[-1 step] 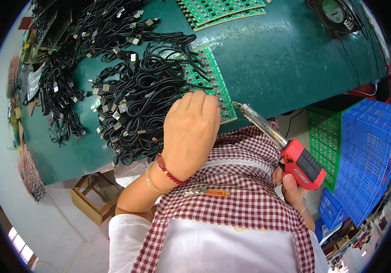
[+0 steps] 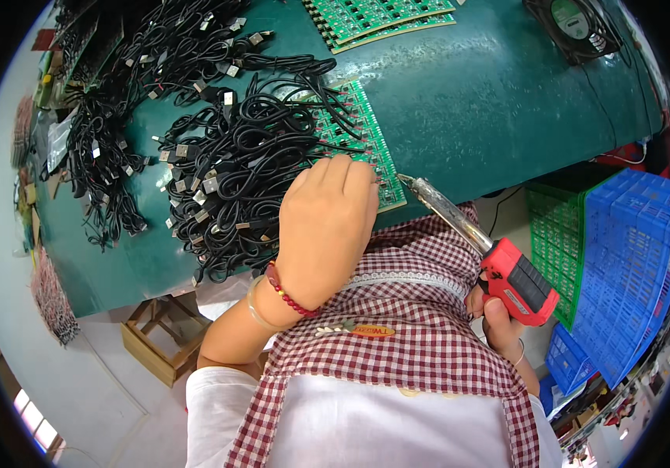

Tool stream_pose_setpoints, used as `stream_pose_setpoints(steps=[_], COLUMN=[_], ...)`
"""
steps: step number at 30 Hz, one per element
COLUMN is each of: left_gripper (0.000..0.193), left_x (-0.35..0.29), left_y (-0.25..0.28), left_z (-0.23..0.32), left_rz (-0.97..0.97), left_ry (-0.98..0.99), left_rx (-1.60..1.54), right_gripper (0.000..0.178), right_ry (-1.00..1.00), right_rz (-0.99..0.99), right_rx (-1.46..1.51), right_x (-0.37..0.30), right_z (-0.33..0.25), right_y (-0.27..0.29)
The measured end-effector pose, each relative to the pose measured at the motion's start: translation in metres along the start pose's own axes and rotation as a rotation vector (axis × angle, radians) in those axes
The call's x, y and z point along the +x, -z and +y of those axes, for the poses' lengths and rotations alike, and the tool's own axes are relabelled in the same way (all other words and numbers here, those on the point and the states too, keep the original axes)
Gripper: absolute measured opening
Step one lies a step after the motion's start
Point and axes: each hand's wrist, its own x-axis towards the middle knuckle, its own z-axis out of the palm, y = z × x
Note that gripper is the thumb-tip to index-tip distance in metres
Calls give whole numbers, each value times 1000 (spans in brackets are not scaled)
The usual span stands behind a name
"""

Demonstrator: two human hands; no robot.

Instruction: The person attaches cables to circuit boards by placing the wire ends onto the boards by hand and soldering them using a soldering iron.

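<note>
A green circuit board panel [image 2: 374,140] lies on the table, with black USB cables [image 2: 253,168] heaped over its left side and thin reddish wire ends along its rows. Over the panel's near end is my left hand [image 2: 327,226], back upward and fingers curled together; its fingertips and whatever they pinch are hidden beneath it. My right hand [image 2: 500,324] is wrapped round the red handle of a soldering iron [image 2: 519,282]. The iron's metal tip points up and left, close to the panel's right edge and a little apart from my left fingers.
More circuit panels [image 2: 385,19] are stacked at the far edge of the green table [image 2: 475,117]. A black fan [image 2: 572,30] stands far right. More bundled cables [image 2: 105,148] lie left. Below the table's right side are blue crates [image 2: 623,257]; a wooden stool [image 2: 165,339] stands lower left.
</note>
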Motion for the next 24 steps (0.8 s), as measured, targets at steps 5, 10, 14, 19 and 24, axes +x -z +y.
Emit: stream_pose_setpoints(steps=[5,10,14,19,24], left_gripper=[8,9,9,11,11], left_x=[2,8,9,10,10], left_y=[5,8,5,3,3], left_z=[-1,2,1,3,2], left_rz=[-84,-117,-99,-102,-92], left_ry=[-4,-12,-18,5,-6], left_rx=[-45,-10,-14,14,23], right_gripper=[17,46,16,17,16], right_ry=[3,-26,-22,-28,-12], right_rz=[-4,34,-23,-50,-78], right_rx=[34,-75,8,49,-79], right_x=[-5,-16,-15,-15,-13], right_z=[6,18,17,21,27], right_y=[2,3,5,7,11])
